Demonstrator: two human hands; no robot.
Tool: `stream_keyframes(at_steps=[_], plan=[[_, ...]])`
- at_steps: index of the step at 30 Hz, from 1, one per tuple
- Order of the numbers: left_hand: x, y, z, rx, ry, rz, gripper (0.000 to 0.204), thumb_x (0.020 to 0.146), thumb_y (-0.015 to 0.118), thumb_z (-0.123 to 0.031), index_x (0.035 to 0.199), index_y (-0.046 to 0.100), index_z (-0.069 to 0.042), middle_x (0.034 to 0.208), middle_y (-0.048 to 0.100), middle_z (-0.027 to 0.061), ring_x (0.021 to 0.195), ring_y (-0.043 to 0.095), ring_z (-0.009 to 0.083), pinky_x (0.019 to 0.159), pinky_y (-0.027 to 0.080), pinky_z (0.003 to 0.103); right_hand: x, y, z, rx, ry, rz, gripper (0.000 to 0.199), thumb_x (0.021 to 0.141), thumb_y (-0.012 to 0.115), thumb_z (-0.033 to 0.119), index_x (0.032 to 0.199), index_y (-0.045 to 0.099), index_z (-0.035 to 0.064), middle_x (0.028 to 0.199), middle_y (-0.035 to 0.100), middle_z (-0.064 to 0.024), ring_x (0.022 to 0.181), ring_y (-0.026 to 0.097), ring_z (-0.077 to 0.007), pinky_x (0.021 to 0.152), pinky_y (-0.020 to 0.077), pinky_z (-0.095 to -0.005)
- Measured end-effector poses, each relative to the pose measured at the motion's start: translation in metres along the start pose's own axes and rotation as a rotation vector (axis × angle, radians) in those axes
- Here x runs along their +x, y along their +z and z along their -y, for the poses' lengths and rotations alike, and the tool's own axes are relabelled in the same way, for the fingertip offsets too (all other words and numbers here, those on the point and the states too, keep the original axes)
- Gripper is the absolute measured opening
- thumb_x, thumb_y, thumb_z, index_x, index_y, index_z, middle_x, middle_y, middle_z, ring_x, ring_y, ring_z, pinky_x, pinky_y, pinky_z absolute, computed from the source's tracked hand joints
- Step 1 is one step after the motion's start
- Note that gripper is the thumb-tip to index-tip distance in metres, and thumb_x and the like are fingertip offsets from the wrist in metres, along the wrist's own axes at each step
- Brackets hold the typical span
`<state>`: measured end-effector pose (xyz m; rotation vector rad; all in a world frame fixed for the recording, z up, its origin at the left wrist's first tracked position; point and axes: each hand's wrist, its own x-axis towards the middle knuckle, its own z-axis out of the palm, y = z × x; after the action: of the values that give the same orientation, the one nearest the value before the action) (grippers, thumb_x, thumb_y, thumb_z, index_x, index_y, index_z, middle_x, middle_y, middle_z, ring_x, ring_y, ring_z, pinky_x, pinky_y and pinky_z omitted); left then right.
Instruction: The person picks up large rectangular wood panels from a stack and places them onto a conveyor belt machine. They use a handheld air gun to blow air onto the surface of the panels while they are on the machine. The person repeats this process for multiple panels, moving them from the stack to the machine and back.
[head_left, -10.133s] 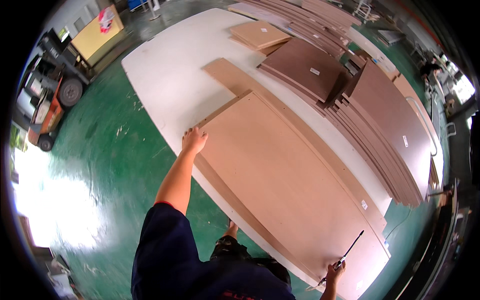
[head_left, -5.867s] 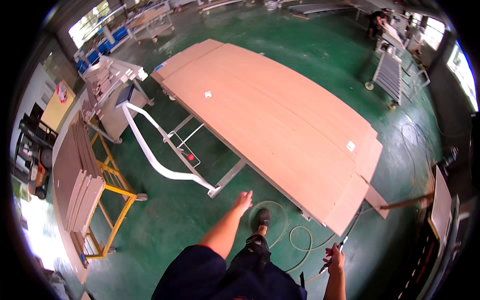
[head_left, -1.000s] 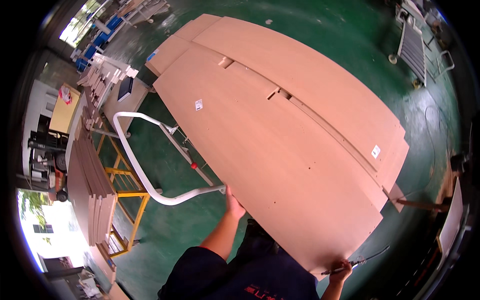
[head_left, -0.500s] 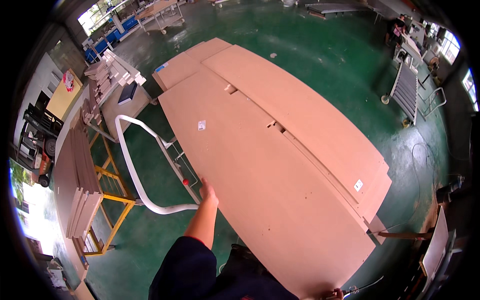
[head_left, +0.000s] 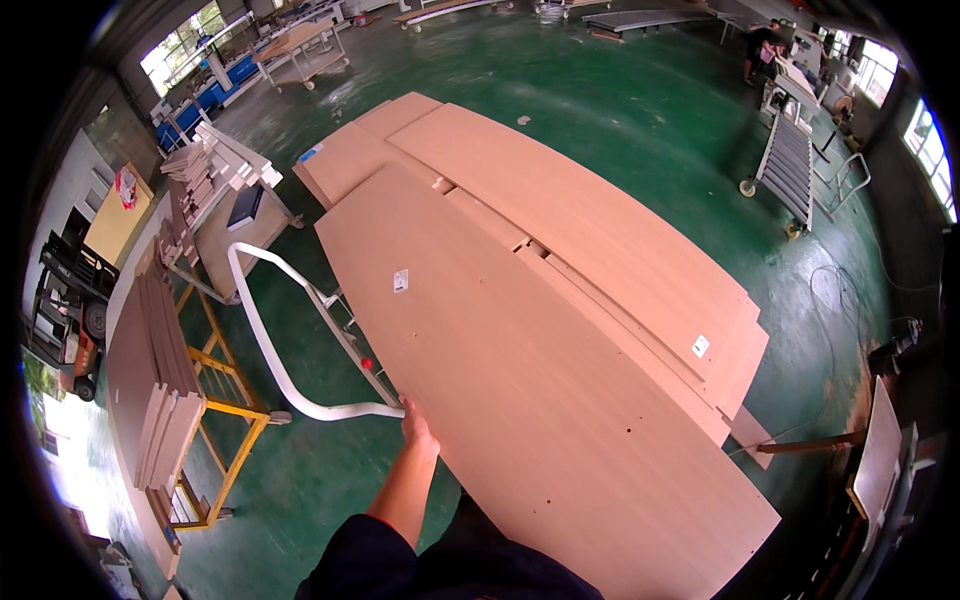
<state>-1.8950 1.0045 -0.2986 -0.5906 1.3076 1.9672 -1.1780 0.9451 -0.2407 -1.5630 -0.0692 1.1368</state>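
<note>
A large tan wood panel (head_left: 560, 410) with a small white label and a few drilled holes stretches across the middle, close to my body. It overlaps a stack of similar panels (head_left: 600, 220) and partly hides it. My left hand (head_left: 419, 428) grips the panel's left edge, with the fingers partly hidden at the board. The right hand is out of view.
A white tubular cart handle (head_left: 262, 335) curves just left of the panel. Further left, a yellow-framed rack (head_left: 240, 408) carries long boards. A forklift (head_left: 80, 320) stands at the far left, a roller conveyor (head_left: 787, 170) and a person (head_left: 765, 50) at the far right.
The top panel has shifted toward me and to the right against the stack, uncovering more of the boards beneath. My left hand stays on its edge; my right hand has left the view.
</note>
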Motion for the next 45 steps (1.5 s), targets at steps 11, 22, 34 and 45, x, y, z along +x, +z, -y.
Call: stream_keyframes(at_steps=[11,22,34,45], plan=[[-0.115,-0.049,-0.007,-0.140,0.127,0.422,0.070,0.101,0.024,-0.062,0.147,0.036,-0.011,0.147,0.044,0.0068,0.131,0.045,0.0264,0.106,0.041,0.044,-0.090,-0.062,0.036,0.075,-0.208,0.279,0.029,0.081,0.060,0.031,0.087,0.060,0.0016,0.068,0.062,-0.0139,0.057,0.060,-0.0281,0.041,0.0501,-0.0468],[-0.368,-0.207,-0.056,-0.255,0.265,0.447,0.073,0.100,0.019,-0.063,0.151,0.028,-0.012,0.155,0.032,0.0079,0.140,0.034,0.0288,0.111,0.034,0.048,-0.141,-0.100,-0.025,-0.093,0.050,0.666,0.031,0.083,0.060,0.032,0.091,0.061,0.0023,0.070,0.062,-0.0136,0.058,0.061,-0.0278,0.041,0.0509,-0.0464],[-0.452,-0.490,-0.148,-0.523,0.489,0.532,0.073,0.099,0.021,-0.065,0.148,0.035,-0.013,0.149,0.042,0.0087,0.133,0.043,0.0320,0.108,0.037,0.053,-0.297,-0.114,-0.150,-0.376,0.234,1.036,0.030,0.083,0.060,0.032,0.094,0.060,0.0041,0.070,0.062,-0.0123,0.057,0.059,-0.0264,0.041,0.0505,-0.0455],[-0.520,-0.835,-0.238,-0.684,0.596,0.313,0.082,0.093,0.026,-0.074,0.149,0.036,-0.016,0.151,0.041,0.0079,0.136,0.040,0.0325,0.111,0.032,0.053,-0.530,-0.192,-0.330,-0.648,0.381,1.294,0.030,0.084,0.060,0.032,0.097,0.060,0.0056,0.071,0.062,-0.0111,0.055,0.058,-0.0251,0.041,0.0502,-0.0447]])
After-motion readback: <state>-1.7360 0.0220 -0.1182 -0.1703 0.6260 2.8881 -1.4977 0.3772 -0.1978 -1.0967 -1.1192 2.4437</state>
